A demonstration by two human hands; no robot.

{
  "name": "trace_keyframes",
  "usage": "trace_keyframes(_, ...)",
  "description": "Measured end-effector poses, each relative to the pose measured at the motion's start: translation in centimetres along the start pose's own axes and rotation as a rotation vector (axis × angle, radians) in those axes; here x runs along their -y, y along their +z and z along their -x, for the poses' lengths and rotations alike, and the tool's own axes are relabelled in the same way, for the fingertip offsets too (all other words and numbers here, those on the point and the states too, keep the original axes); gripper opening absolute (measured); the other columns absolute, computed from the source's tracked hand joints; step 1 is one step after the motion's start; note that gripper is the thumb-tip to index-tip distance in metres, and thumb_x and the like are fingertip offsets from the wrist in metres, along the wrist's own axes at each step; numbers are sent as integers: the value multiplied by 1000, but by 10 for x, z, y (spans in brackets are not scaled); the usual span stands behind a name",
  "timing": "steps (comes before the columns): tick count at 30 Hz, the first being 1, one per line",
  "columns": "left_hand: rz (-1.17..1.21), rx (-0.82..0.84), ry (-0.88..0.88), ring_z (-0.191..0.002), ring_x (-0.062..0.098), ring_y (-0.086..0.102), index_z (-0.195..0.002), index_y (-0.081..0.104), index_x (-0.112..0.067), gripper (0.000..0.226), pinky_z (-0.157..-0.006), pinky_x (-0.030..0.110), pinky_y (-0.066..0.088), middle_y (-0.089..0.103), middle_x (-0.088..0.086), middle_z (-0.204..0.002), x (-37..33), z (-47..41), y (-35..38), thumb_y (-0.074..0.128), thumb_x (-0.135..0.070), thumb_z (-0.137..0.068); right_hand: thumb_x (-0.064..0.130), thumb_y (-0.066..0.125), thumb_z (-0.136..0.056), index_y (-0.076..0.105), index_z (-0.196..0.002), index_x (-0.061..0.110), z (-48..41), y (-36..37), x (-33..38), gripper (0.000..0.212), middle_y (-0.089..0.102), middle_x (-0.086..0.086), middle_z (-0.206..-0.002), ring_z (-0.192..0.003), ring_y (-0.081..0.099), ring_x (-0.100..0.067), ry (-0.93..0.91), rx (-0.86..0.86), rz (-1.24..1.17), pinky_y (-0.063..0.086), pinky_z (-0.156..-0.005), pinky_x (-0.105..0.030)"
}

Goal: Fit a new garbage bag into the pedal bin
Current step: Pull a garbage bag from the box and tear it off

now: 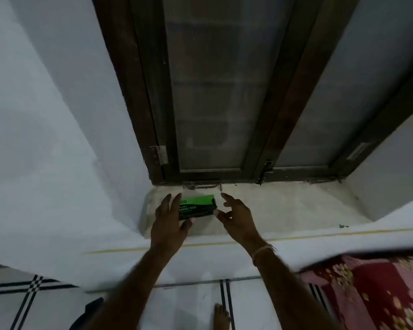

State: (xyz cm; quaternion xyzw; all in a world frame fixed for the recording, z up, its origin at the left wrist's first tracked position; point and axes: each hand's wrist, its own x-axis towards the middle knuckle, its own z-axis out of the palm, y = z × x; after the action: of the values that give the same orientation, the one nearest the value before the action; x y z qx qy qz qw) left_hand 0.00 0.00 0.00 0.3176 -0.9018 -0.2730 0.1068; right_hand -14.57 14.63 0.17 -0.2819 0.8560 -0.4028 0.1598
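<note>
My left hand grips the green garbage-bag box on the sill; my right hand hovers open just beside it, below the window.

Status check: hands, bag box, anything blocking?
Left hand on the garbage bag box, grip unclear. Right hand open beside it. Box on window sill. Nothing blocking.

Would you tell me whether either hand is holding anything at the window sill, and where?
The left hand grips the garbage bag box at its left end; the right hand is open beside it, holding nothing.
</note>
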Motion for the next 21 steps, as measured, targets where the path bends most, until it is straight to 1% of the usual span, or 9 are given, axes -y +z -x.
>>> trace_keyframes(2, 7, 15, -91, -147, 34, 35, -159, 33, -22, 79, -105, 50, 50, 30, 11, -165, -1, -19, 9, 69, -46, -93, 32, 72, -93, 46, -153, 18, -28, 4, -8, 66, 62, -13, -129, -101, 69, -28, 9, 102, 46, 56, -93, -40)
trace_keyframes(5, -1, 62, -91, -133, 34, 48, -151, 45, -26, 69, -94, 48, 57, 44, 10, -153, 9, -32, 23, 72, -43, -90, 27, 75, -90, 56, -145, 15, -50, 12, -23, 59, 67, -17, -123, -110, 67, -33, 7, 209, 40, 53, -97, -38)
trace_keyframes(7, 41, 61, -77, -118, 33, 57, -143, 54, -25, 61, -85, 47, 59, 54, 10, -136, 17, -37, 29, 73, -40, -87, 24, 80, -85, 65, -133, 17, -57, 12, -30, 51, 71, -11, -114, -105, 69, -28, 1, 216, -26, 55, -95, -41)
trace_keyframes(9, 76, 65, -72, -110, 29, 60, -138, 58, -23, 58, -84, 43, 59, 57, 9, -128, 19, -40, 30, 70, -43, -85, 19, 85, -78, 69, -119, 17, -62, 8, -39, 44, 71, 2, -102, -92, 70, -17, -11, 226, -151, 59, -89, -41)
trace_keyframes(11, 139, 62, -41, -108, 24, 62, -136, 60, -18, 56, -86, 28, 56, 57, 8, -125, 18, -40, 26, 69, -39, -85, 12, 87, -74, 66, -107, 12, -63, 1, -40, 39, 68, 8, -91, -79, 65, -7, -30, 237, -296, 60, -78, -33)
trace_keyframes(13, 220, 49, -32, -106, 19, 63, -134, 62, -15, 55, -85, 7, 47, 54, 3, -122, 14, -42, 21, 71, -35, -84, 14, 90, -72, 61, -99, 11, -67, -7, -39, 40, 67, -3, -89, -76, 62, -9, -29, 275, -382, 57, -71, -36)
trace_keyframes(14, 239, 46, -26, -104, 16, 63, -134, 63, -15, 55, -84, 1, 44, 52, 1, -121, 13, -43, 18, 72, -37, -84, 17, 90, -73, 59, -98, 10, -69, -11, -38, 41, 67, -8, -91, -76, 62, -12, -21, 315, -403, 57, -69, -38)
trace_keyframes(18, 336, 30, -17, -104, 0, 61, -132, 65, -15, 61, -86, 3, 45, 55, 4, -119, 9, -43, 10, 70, -48, -81, 9, 82, -84, 52, -90, 1, -74, -26, -33, 33, 64, -9, -84, -73, 64, -20, 53, 467, -602, 53, -67, -29)
trace_keyframes(21, 410, -21, -43, -107, -8, 61, -130, 66, -10, 56, -88, 8, 49, 58, 9, -119, 6, -43, 5, 79, -32, -80, -2, 74, -89, 52, -85, 5, -74, -38, -36, 23, 61, -10, -85, -80, 63, -20, 89, 426, -789, 53, -71, -27)
